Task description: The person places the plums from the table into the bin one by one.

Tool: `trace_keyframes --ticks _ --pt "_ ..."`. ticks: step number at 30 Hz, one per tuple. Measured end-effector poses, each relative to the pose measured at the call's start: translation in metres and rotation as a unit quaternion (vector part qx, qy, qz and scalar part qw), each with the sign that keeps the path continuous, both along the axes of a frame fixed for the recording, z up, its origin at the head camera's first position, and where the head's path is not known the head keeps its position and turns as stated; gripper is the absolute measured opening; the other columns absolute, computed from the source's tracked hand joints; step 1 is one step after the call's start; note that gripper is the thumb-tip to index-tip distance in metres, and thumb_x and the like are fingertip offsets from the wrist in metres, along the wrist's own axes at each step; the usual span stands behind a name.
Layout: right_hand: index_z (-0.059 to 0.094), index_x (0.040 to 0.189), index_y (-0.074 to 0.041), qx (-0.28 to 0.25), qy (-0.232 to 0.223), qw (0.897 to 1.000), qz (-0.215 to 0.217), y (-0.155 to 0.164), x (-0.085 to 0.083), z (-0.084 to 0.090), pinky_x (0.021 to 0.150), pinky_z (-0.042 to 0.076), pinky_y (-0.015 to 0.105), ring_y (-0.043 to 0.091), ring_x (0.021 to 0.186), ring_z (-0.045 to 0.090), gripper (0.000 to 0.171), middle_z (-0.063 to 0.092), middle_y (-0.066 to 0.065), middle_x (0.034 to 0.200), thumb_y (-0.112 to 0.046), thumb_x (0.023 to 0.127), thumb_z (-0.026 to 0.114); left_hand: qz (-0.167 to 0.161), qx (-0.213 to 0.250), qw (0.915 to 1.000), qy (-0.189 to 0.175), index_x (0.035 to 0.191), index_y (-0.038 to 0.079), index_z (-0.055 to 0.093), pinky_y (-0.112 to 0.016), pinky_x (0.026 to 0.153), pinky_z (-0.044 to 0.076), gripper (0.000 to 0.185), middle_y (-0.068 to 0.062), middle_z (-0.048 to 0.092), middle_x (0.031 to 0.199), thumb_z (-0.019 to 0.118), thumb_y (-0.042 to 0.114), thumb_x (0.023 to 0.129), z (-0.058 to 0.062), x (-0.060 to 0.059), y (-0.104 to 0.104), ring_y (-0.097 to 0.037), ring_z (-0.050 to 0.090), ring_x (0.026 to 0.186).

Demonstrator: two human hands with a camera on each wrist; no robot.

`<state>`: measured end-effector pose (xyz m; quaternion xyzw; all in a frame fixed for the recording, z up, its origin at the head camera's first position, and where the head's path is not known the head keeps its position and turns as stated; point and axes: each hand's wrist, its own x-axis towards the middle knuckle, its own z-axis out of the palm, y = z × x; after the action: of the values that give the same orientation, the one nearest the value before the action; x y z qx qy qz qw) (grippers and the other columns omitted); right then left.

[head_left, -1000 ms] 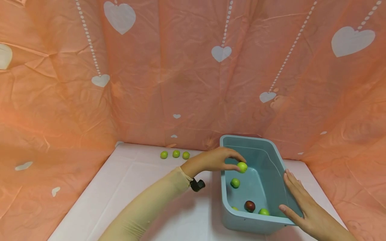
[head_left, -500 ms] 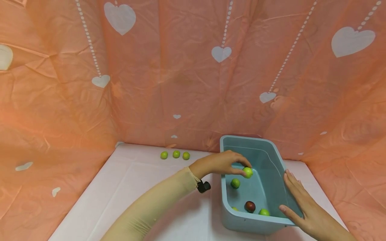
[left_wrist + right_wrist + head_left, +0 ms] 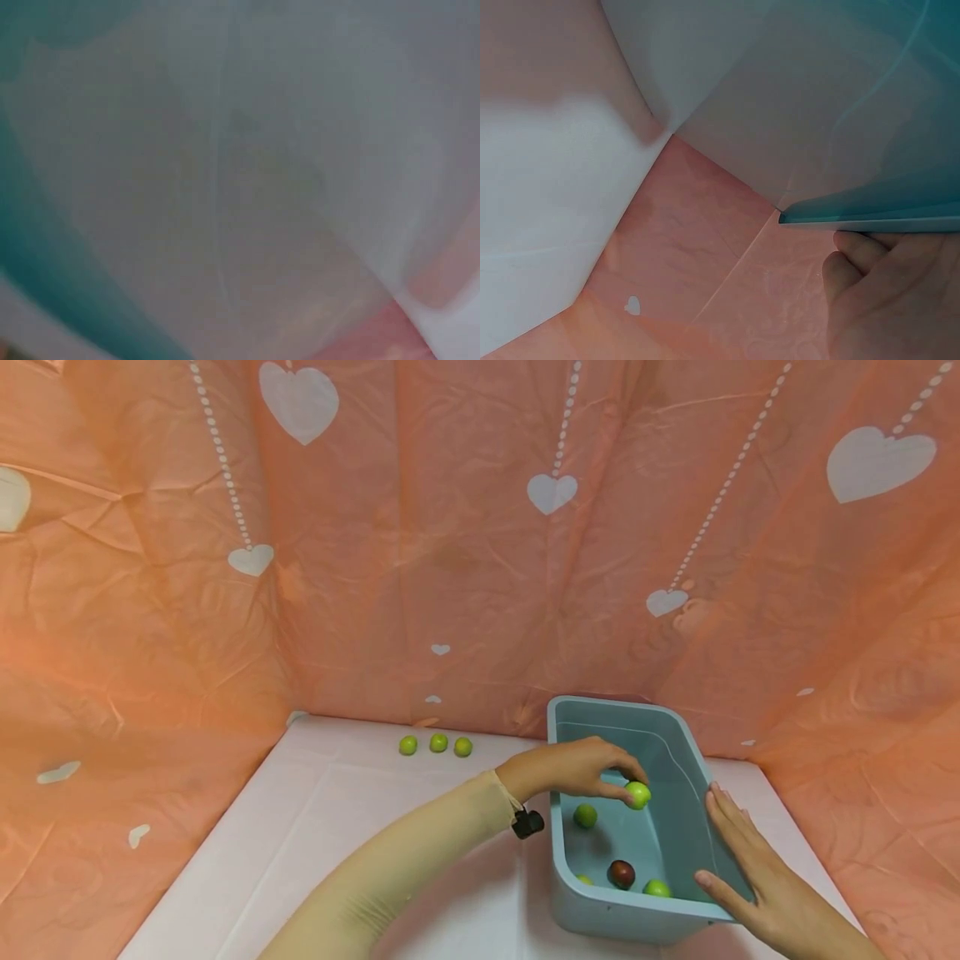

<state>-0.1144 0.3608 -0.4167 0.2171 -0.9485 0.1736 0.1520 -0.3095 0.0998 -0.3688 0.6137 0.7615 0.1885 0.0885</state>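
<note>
One fruit (image 3: 638,795), pinched by left hand (image 3: 579,768), seems mid-placing and needs lowering; right hand (image 3: 763,867) touches tub (image 3: 622,918) at near-right corner.

Orange sheeting (image 3: 480,585) printed with whitish hearts (image 3: 552,494) – some on dotted strings (image 3: 221,453) – hangs behind and beside a whitish table (image 3: 322,802).

Lt-green round fruit (image 3: 639,796), approx. sphere, pinched in L hand (image 3: 577,768) over bin floor; blue-grey rect. bin (image 3: 615,922) upright w/ open top, R hand (image 3: 765,872) touching its rim.
</note>
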Motion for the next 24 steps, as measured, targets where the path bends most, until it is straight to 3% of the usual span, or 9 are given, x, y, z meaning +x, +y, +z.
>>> trace_keyframes --ticks 6,24 --pt "0.015 0.173 -0.007 0.000 0.007 1.000 0.006 0.001 0.000 0.000 0.121 -0.002 0.007 -0.001 0.161 -0.007 0.099 0.014 0.015 0.179 -0.021 0.098 0.078 -0.003 -0.026 0.9997 -0.003 0.140 0.017 0.072 -0.007 0.105 0.041 0.038 0.008 0.072 0.135 0.072 0.033 0.105 -0.002 0.001 0.011 0.005 0.062 0.124" --pt "0.014 0.173 -0.009 0.002 -0.004 1.000 0.000 0.000 0.001 0.001 0.119 -0.002 0.004 -0.003 0.159 -0.007 0.098 0.013 0.012 0.180 -0.022 0.099 0.077 -0.002 -0.047 0.9989 -0.010 0.137 0.018 0.073 -0.006 0.103 0.041 0.035 0.010 0.072 0.133 0.073 0.031 0.105 -0.013 0.006 0.024 0.005 0.062 0.123"
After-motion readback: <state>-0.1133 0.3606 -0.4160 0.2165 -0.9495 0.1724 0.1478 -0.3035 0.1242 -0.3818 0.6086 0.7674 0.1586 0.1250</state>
